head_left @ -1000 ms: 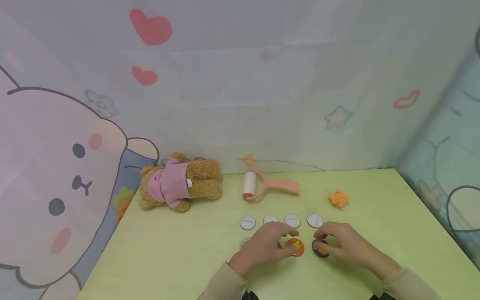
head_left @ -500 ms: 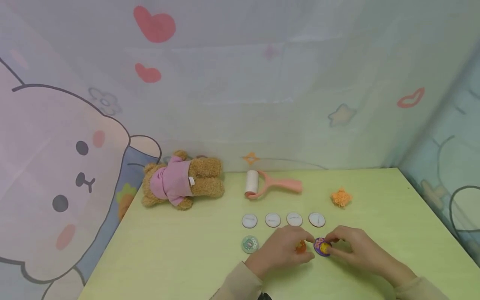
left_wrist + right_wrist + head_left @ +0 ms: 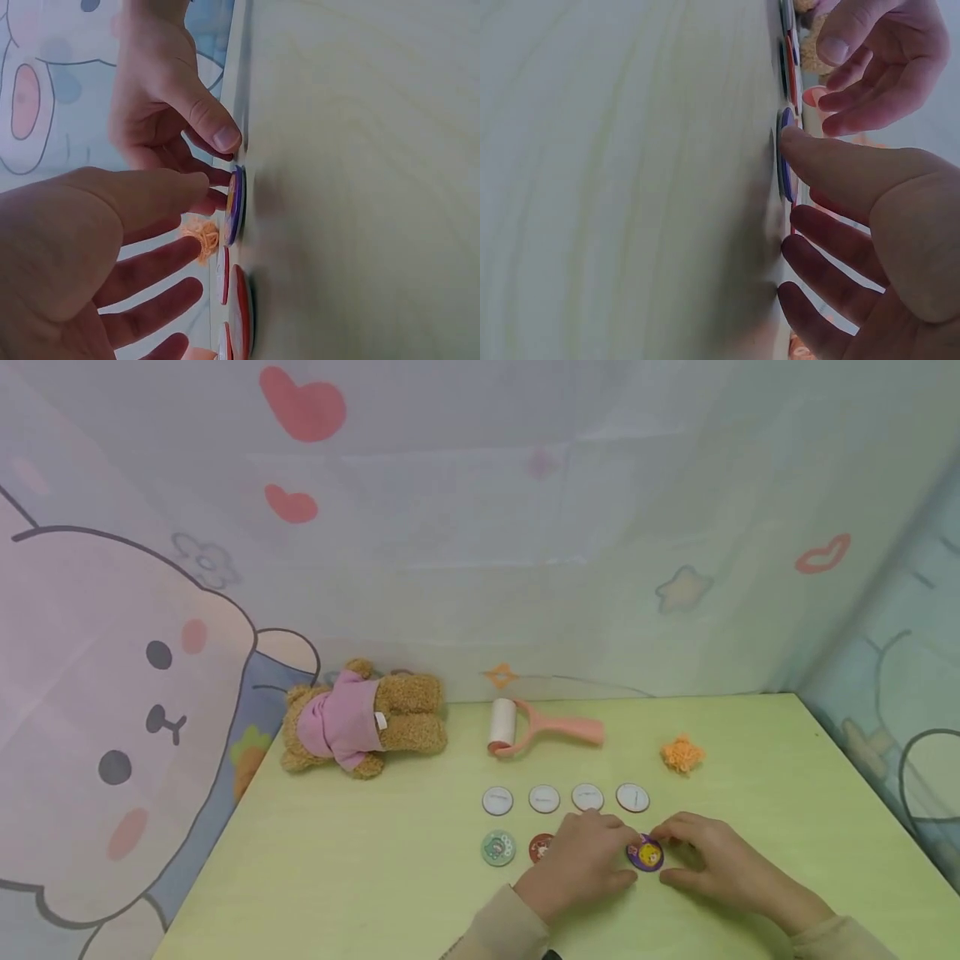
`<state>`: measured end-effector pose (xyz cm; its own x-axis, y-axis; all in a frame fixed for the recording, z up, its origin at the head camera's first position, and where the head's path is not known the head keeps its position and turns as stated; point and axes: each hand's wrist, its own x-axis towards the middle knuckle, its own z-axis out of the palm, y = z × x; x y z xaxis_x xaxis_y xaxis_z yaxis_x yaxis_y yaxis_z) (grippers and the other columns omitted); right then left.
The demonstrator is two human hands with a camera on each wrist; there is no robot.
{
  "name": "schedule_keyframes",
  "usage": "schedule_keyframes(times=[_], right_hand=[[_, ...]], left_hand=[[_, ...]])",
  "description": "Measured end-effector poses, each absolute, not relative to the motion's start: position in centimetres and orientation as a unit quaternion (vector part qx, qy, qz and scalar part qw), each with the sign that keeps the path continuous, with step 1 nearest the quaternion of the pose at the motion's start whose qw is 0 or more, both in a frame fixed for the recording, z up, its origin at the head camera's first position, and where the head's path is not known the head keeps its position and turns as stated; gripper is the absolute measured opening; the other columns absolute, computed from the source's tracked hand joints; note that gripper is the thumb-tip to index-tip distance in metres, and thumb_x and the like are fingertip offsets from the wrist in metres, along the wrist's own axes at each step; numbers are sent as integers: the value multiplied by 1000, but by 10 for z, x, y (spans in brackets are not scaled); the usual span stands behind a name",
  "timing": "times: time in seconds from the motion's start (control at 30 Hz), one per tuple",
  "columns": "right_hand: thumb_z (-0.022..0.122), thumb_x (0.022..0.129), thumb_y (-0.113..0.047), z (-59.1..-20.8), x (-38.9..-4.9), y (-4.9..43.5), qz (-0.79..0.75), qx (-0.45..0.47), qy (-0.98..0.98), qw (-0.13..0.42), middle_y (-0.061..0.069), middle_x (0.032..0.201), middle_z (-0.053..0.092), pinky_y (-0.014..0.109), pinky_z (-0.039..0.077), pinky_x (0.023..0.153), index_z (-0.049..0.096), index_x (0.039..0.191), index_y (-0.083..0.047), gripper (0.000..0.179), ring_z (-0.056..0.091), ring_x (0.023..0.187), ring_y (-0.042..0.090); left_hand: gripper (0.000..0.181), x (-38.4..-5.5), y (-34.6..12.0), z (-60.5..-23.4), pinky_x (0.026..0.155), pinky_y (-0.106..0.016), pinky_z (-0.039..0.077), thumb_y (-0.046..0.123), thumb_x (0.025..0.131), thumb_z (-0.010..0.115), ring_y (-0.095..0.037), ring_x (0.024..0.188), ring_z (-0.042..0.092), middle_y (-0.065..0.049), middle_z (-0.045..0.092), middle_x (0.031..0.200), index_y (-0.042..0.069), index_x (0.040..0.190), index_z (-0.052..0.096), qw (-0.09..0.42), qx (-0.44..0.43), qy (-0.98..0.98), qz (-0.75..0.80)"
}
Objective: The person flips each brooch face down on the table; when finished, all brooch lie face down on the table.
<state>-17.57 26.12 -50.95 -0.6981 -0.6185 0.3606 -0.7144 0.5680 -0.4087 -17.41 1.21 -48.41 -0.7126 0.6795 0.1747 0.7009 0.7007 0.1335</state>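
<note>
A purple button badge (image 3: pixel 646 852) with a yellow figure lies face up on the table between the two hands. My left hand (image 3: pixel 585 862) hovers at its left side, fingers loosely bent and thumb apart from them. From the right, my right hand (image 3: pixel 712 864) reaches to the badge with index finger and thumb by its edge. In the right wrist view the thumb tip overlaps the purple rim. Left of the hands lie a green badge (image 3: pixel 498 848) and a red badge (image 3: pixel 540 847), the red one partly covered. An orange-red badge (image 3: pixel 240 311) is hidden under my left hand in the head view.
Behind the hands runs a row of several badges showing white pin backs, including one at the right end (image 3: pixel 633 797). Farther back lie a teddy bear (image 3: pixel 367 722) in pink, a lint roller (image 3: pixel 543 728) and an orange star-shaped piece (image 3: pixel 682 755). A printed curtain (image 3: pixel 465 543) stands behind the table.
My left hand has moved right, covering the orange badge and uncovering the green and red ones. My right thumb has drawn back from the purple badge's face.
</note>
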Motion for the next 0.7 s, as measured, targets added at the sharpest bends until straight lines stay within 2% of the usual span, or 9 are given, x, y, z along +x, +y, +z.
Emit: schedule_keyframes(times=[0.27, 0.4, 0.57, 0.7], right_hand=[[93, 76, -14, -512, -175, 261, 260, 379, -883, 98, -9, 107, 73, 31, 57, 84, 73, 113, -13, 42, 68, 96, 10], [93, 75, -13, -512, -176, 260, 255, 383, -881, 110, -9, 107, 73, 34, 57, 84, 73, 112, -14, 42, 68, 96, 11], [93, 75, -12, -512, -178, 260, 259, 391, -875, 118, -11, 107, 72, 30, 56, 84, 72, 112, -16, 43, 67, 95, 10], [94, 74, -12, -514, -177, 259, 266, 398, -870, 122, -9, 106, 73, 30, 55, 84, 73, 111, -16, 42, 68, 95, 11]], left_hand=[[43, -173, 19, -487, 77, -28, 49, 44, 86, 85, -9, 99, 64, 14, 72, 121, 33, 126, 74, 43, -351, -933, -70], [43, -173, 19, -490, 72, -26, 45, 44, 85, 86, -9, 95, 63, 15, 72, 116, 32, 125, 74, 52, -351, -932, -67], [41, -173, 21, -490, 68, -25, 39, 43, 84, 87, -8, 91, 62, 15, 72, 109, 32, 121, 74, 55, -342, -936, -70], [38, -173, 23, -492, 69, -26, 38, 41, 84, 87, -8, 90, 61, 15, 73, 107, 31, 119, 75, 48, -341, -937, -68]])
